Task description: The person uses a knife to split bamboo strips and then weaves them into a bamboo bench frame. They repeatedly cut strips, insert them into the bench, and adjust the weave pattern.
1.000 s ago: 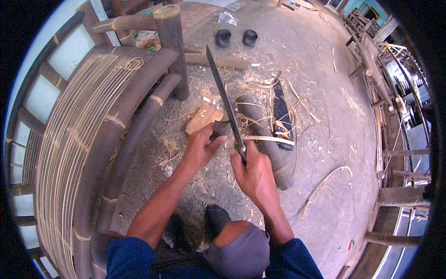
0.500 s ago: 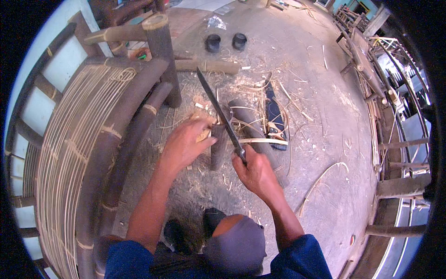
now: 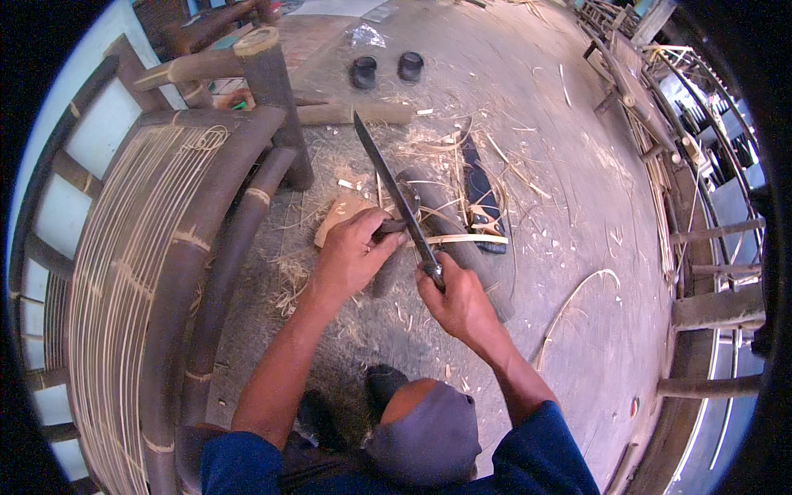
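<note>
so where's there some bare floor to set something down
The floor looks mostly bare between the curved strip and the poles at far right, and right of the two dark round things. It's crowded around the left hand and knife: shavings, log, black tool.

The right grip [image 3: 456, 297] holds a long dark knife [image 3: 391, 183] angled forward-left.

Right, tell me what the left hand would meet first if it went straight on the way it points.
Probably the long knife, held in the right hand: its blade crosses just ahead of the left hand. Depth is unclear from this view, so the hand might pass beneath it.
</note>
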The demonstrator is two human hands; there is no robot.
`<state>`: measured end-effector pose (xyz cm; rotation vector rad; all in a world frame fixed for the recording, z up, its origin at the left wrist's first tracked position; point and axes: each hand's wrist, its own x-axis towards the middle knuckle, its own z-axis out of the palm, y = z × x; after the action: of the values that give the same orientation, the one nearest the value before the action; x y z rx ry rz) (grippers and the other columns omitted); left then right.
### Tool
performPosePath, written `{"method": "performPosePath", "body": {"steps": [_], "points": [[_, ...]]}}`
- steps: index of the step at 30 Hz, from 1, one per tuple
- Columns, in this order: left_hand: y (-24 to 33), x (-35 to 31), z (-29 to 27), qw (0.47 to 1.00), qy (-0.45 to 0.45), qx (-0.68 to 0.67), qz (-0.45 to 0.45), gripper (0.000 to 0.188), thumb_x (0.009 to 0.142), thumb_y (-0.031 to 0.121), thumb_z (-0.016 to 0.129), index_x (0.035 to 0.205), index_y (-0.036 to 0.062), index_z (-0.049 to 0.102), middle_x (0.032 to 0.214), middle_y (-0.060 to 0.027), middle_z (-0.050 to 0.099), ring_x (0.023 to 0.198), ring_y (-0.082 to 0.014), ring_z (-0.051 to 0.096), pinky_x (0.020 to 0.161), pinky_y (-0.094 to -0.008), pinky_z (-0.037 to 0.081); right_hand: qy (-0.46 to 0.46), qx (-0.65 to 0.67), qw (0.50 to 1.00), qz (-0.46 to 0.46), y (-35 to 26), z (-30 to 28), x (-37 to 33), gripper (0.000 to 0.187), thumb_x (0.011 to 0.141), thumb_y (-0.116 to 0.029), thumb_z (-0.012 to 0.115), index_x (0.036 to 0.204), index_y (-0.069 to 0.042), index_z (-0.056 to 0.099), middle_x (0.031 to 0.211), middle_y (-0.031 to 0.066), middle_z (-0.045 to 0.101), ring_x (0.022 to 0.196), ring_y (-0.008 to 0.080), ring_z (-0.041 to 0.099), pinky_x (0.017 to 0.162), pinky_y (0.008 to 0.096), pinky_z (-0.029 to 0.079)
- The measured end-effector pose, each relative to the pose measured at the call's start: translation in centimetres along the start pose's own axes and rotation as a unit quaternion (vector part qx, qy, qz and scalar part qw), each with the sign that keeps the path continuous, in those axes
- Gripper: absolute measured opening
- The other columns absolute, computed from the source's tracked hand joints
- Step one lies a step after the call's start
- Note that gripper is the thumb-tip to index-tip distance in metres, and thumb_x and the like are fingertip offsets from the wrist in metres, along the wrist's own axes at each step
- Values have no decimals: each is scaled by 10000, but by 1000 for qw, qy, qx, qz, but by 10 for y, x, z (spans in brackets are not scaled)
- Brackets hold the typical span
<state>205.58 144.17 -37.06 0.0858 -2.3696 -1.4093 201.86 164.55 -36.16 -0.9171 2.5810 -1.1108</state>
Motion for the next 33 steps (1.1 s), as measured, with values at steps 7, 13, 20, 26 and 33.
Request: {"method": "performPosePath", "body": {"steps": [7,13,20,26,33], "points": [[-3,-1,9,998,50,22,32,235,915,168,725,1031,-16,638,876,-175,674,751,-286,679,668,-386,523,20,-194,981,20,25,-44,4,221,954,-219,610,1013,-9,572,713,214,670,614,369,689,527,488,526],[5,4,-22,990,88,-97,-52,207,974,172,684,1067,-4,631,854,-52,669,770,-100,595,700,-291,504,-143,142,961,189,79,46,-41,382,973,-353,572,948,27,590,648,167,631,524,262,639,533,431,513],[-3,7,-59,986,144,-53,-61,278,992,193,666,1182,-5,620,943,-56,694,838,-89,618,743,-276,512,-112,98,938,315,141,133,-65,413,942,-351,613,863,54,593,650,229,649,560,305,678,550,456,534],[-21,-10,-40,992,112,-17,-63,314,1026,239,604,1227,-2,619,965,-131,711,874,-149,679,775,-315,542,-24,113,975,192,65,85,-28,348,946,-297,640,962,50,624,671,230,649,597,335,686,596,482,534],[-17,-13,-38,995,96,30,-7,328,1051,295,540,1188,16,647,913,-194,694,806,-280,701,703,-398,523,-8,116,993,24,-44,28,9,283,938,-195,657,1091,39,608,742,258,662,662,417,692,590,472,528]]}}
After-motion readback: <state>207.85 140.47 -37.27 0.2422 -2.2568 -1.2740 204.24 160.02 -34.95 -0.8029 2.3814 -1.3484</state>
